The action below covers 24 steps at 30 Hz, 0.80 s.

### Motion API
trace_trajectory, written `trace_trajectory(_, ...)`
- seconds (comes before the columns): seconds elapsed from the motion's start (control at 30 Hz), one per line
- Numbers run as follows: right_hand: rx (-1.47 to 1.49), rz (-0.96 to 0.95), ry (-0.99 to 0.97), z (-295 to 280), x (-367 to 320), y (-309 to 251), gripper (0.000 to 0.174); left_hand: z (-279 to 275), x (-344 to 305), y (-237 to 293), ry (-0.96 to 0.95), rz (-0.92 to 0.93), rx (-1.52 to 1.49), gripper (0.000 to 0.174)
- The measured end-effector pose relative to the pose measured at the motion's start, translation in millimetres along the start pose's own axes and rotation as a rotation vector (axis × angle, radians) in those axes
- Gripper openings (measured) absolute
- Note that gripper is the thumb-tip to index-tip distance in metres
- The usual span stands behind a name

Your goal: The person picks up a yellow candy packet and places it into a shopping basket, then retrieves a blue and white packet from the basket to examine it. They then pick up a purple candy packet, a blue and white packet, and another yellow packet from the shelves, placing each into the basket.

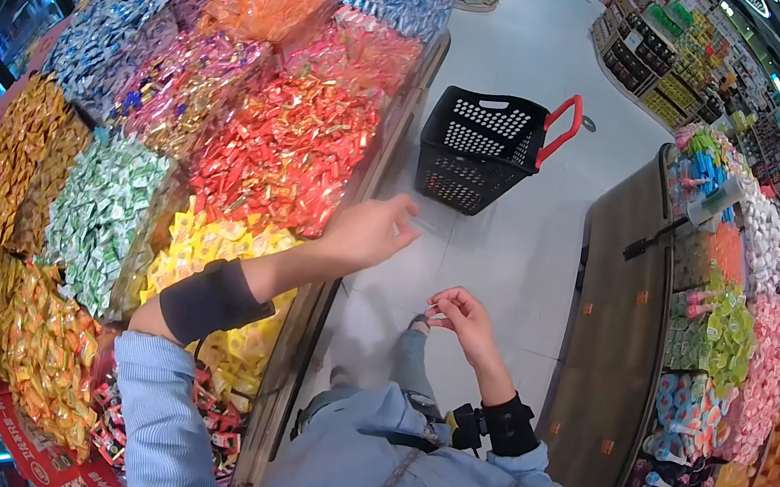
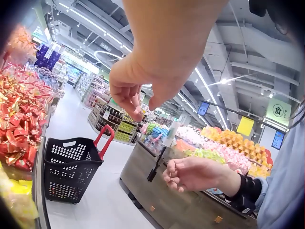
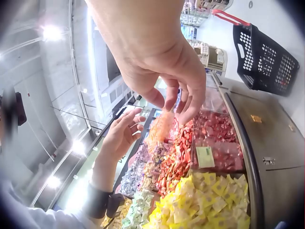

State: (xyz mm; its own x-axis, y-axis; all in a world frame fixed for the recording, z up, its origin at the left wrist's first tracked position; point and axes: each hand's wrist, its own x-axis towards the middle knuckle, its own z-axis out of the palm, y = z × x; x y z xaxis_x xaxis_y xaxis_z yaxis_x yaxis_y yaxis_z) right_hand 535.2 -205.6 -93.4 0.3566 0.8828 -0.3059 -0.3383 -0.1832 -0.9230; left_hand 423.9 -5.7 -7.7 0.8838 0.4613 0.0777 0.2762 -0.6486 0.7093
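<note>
My left hand [image 1: 371,233] hovers over the edge of the candy stand, fingers loosely bent, holding nothing visible. Lower and to the right, over the aisle, is my right hand [image 1: 465,323]. Its fingers curl loosely, and in the right wrist view the fingertips overlap orange-wrapped candies [image 3: 159,130] behind them. Nearest the left hand are red-wrapped candies [image 1: 288,148] and yellow-wrapped candies [image 1: 223,249] in heaps. A black shopping basket [image 1: 477,146] with a red handle [image 1: 560,133] stands on the floor ahead of both hands.
The stand's raised edge [image 1: 295,371] runs along my left, with green-and-white candies [image 1: 102,211] further in. Across the aisle is a second sweets stand with a dark wooden side [image 1: 608,347]. A black-handled scoop [image 1: 647,244] hangs over that side. Shelves [image 1: 656,51] stand farther back.
</note>
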Motion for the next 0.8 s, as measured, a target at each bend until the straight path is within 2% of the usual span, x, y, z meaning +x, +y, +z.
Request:
trace_trajectory(0.07,-0.006,-0.006,0.008,-28,20,-12,0.012,11,35,3,-0.023,-0.033,0.009,0.028)
trace_trajectory(0.17,-0.012,-0.026,0.011,-73,52,-33,0.011,34,92,-6,-0.044,-0.060,-0.207,0.026)
trace_trajectory(0.27,0.001,-0.036,0.022,-116,76,-57,0.011,55,146,-22,0.008,-0.099,-0.445,0.024)
trace_trajectory(0.33,-0.002,-0.038,0.030,-143,93,-74,0.011,60,170,-20,0.118,-0.073,-0.544,0.022)
trace_trajectory(0.4,-0.008,-0.031,0.038,-164,104,-84,0.011,65,186,-22,0.229,-0.059,-0.627,0.021)
trace_trajectory(0.53,0.010,-0.016,0.032,-192,125,-92,0.012,74,203,-24,0.254,-0.395,-0.627,0.023)
trace_trajectory(0.8,0.015,0.024,0.069,-237,188,-109,0.013,93,255,-85,0.306,-0.389,-0.735,0.023)
